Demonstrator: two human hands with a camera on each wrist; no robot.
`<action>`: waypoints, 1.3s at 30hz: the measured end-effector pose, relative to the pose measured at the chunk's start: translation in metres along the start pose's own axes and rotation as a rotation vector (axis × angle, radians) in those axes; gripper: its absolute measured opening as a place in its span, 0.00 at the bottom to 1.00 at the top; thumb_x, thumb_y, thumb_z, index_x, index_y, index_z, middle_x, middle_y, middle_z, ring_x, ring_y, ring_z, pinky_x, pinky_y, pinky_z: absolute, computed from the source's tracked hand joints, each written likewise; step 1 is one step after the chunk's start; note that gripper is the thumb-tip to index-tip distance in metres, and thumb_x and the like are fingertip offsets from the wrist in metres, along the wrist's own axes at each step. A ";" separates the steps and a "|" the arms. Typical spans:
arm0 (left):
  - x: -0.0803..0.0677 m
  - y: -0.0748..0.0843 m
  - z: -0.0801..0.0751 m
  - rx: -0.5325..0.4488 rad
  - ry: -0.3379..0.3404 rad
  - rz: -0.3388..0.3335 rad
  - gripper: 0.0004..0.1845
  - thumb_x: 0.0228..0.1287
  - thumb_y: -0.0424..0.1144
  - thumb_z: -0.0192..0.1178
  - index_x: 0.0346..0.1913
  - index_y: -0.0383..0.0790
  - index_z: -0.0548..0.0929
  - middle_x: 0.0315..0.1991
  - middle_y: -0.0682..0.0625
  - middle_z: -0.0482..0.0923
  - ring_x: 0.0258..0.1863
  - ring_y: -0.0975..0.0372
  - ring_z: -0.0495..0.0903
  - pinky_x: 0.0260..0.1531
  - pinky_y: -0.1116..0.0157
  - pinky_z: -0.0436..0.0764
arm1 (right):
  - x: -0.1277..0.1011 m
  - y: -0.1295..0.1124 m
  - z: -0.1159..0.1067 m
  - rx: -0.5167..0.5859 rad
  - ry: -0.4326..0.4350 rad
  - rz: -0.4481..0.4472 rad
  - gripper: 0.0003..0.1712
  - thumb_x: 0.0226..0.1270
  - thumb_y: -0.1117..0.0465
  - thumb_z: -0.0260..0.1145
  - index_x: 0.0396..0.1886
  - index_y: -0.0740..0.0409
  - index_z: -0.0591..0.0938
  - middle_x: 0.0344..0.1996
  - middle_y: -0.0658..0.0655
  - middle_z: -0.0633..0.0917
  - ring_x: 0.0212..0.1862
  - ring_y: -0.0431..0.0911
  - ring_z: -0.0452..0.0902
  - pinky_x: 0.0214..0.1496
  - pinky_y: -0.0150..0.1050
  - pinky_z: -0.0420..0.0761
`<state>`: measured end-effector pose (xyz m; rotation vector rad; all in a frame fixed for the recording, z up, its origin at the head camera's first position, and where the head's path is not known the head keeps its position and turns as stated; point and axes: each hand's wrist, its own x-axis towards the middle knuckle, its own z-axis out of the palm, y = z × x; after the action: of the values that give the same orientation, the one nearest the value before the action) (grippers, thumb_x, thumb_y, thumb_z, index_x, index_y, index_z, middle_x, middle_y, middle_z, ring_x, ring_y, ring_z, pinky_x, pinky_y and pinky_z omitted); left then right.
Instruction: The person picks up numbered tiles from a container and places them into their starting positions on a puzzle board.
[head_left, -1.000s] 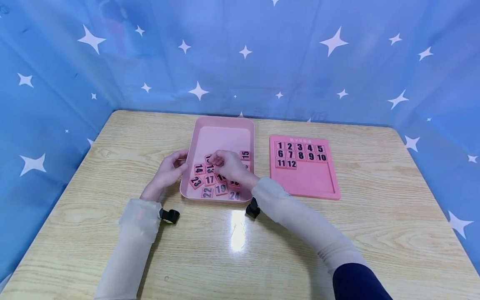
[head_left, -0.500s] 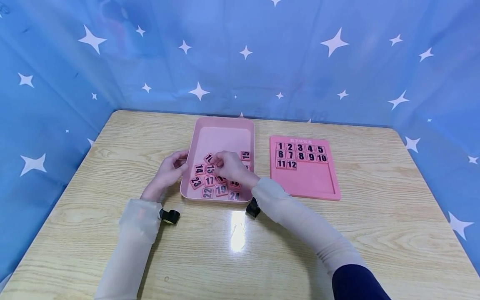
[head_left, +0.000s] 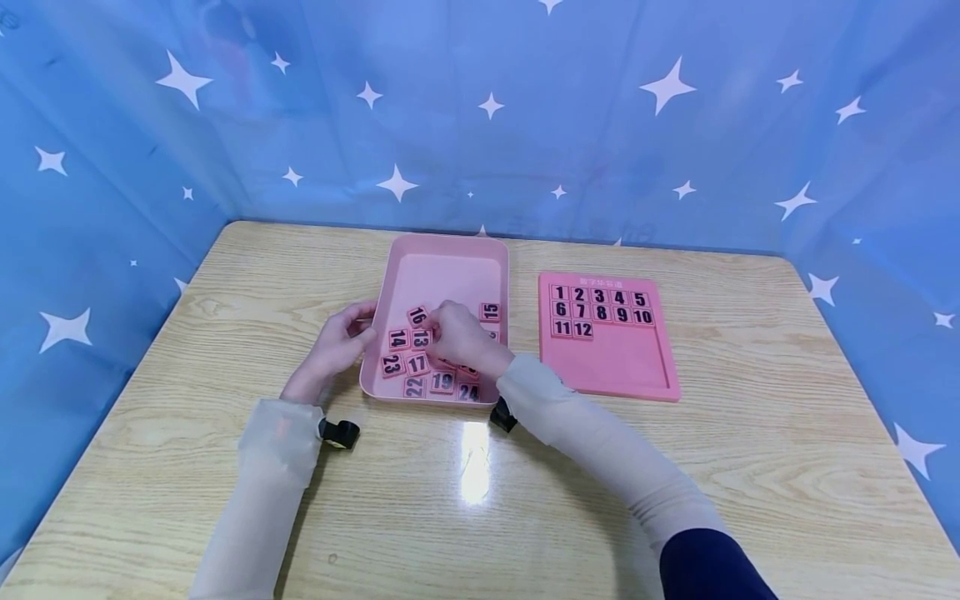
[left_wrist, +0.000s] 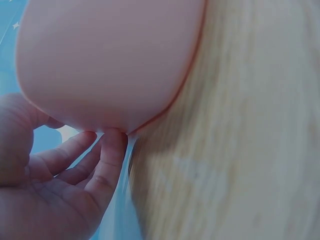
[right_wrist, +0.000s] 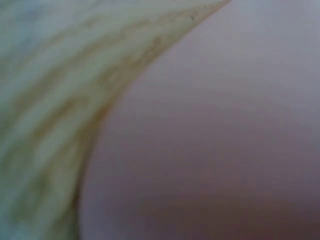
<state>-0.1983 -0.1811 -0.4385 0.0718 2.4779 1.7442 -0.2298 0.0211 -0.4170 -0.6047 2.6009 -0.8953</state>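
Right hand [head_left: 463, 337] reaches into the pink tray [head_left: 442, 258], fingers curled down among the loose number tiles beside tile 16 [head_left: 417, 316]; whether it pinches a tile, cannot tell. Left hand [head_left: 335, 346] relaxed, fingertips [left_wrist: 112, 145] touching the tray's left outer wall; pink puzzle board [head_left: 609, 362] lies just right of the tray, tiles 1–12 seated.

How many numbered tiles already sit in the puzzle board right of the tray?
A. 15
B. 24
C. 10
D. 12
D: the puzzle board shows tiles 1 to 12 in its top rows, ending at 12, with the space below bare.
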 end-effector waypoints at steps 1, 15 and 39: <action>0.000 0.000 0.000 0.003 0.000 -0.005 0.25 0.61 0.24 0.48 0.63 0.23 0.65 0.57 0.29 0.69 0.51 0.45 0.72 0.48 0.68 0.73 | 0.000 0.000 0.000 0.001 -0.001 0.006 0.20 0.53 0.67 0.70 0.48 0.62 0.83 0.35 0.53 0.76 0.37 0.44 0.73 0.38 0.30 0.75; 0.000 -0.001 0.000 0.007 -0.003 -0.011 0.25 0.61 0.24 0.48 0.63 0.23 0.65 0.57 0.30 0.69 0.51 0.46 0.72 0.46 0.71 0.73 | -0.016 0.002 -0.020 0.065 0.077 -0.114 0.23 0.48 0.58 0.76 0.44 0.65 0.83 0.38 0.57 0.82 0.39 0.46 0.77 0.43 0.34 0.77; -0.002 0.002 0.001 0.000 -0.005 -0.012 0.25 0.63 0.23 0.48 0.63 0.22 0.64 0.56 0.28 0.68 0.51 0.44 0.71 0.42 0.76 0.72 | -0.132 0.106 -0.116 0.017 0.315 -0.114 0.18 0.47 0.76 0.67 0.42 0.75 0.79 0.36 0.68 0.81 0.37 0.57 0.78 0.42 0.50 0.79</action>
<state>-0.1957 -0.1796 -0.4369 0.0619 2.4699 1.7369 -0.1963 0.2198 -0.3762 -0.6593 2.8555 -1.1287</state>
